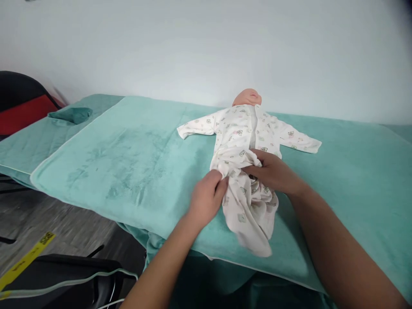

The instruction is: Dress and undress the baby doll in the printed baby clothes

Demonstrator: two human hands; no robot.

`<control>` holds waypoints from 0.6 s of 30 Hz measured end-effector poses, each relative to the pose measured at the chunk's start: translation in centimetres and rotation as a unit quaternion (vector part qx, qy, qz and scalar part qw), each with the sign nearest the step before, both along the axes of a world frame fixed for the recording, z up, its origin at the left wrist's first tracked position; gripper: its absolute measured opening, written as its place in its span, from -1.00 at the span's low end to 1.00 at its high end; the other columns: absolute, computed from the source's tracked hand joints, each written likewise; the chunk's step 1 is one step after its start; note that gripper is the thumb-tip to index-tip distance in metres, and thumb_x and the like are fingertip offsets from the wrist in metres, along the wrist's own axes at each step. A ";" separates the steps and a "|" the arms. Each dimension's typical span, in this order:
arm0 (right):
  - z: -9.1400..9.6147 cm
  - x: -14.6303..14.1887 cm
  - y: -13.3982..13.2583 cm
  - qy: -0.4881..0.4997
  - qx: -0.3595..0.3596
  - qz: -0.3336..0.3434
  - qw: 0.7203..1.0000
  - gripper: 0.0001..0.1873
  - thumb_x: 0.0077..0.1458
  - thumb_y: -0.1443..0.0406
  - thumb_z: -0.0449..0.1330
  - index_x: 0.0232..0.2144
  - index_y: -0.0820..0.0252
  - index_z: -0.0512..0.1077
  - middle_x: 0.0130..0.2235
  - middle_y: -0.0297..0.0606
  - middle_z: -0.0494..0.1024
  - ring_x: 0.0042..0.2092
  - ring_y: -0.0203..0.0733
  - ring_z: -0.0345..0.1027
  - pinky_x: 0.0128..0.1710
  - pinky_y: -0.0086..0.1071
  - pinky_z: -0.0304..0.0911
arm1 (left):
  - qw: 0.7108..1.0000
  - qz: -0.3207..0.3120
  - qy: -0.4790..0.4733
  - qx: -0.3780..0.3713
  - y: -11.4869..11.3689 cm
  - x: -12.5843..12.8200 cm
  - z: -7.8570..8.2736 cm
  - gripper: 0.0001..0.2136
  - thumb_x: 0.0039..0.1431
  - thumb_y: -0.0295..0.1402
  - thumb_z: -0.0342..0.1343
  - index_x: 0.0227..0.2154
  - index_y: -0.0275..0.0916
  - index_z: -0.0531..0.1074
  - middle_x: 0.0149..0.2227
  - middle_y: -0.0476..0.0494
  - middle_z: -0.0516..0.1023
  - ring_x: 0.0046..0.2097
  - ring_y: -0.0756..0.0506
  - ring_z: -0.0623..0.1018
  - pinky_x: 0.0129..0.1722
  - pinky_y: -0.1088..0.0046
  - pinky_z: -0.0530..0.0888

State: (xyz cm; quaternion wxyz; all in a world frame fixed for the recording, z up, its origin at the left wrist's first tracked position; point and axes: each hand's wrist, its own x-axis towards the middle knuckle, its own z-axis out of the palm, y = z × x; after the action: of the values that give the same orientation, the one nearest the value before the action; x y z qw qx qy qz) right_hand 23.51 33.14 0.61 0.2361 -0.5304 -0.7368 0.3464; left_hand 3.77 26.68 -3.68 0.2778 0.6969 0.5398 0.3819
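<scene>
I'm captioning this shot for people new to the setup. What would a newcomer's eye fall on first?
Probably the doll in a white printed outfit, lying sleeves outspread on the teal cover, right of centre. Next, the two bare hands at its lower half: the left hand grips fabric at the side, the right hand at the front. The red-and-black chair also stands out, at the far left.
</scene>
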 end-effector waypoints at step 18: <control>0.1 0.0 0.0 -0.007 0.036 -0.033 0.999 -0.87 -0.04 0.28 0.16 -0.34 0.09 0.37 -0.30 -0.36 0.51 -0.30 -0.15 0.33 -0.33 -0.35 0.17 | 0.980 0.091 -0.136 -0.118 -0.7 -1.2 -0.4 -0.80 0.23 -0.39 -0.01 -0.15 -0.18 0.47 -0.20 -0.11 0.58 -0.21 -0.11 0.53 -0.17 0.36 0.43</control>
State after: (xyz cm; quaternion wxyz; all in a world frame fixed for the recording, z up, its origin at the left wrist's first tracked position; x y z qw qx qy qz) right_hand 23.47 33.10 0.69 0.2609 -0.5482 -0.7325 0.3081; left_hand 2.57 26.01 -4.05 0.3925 0.5490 0.5994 0.4305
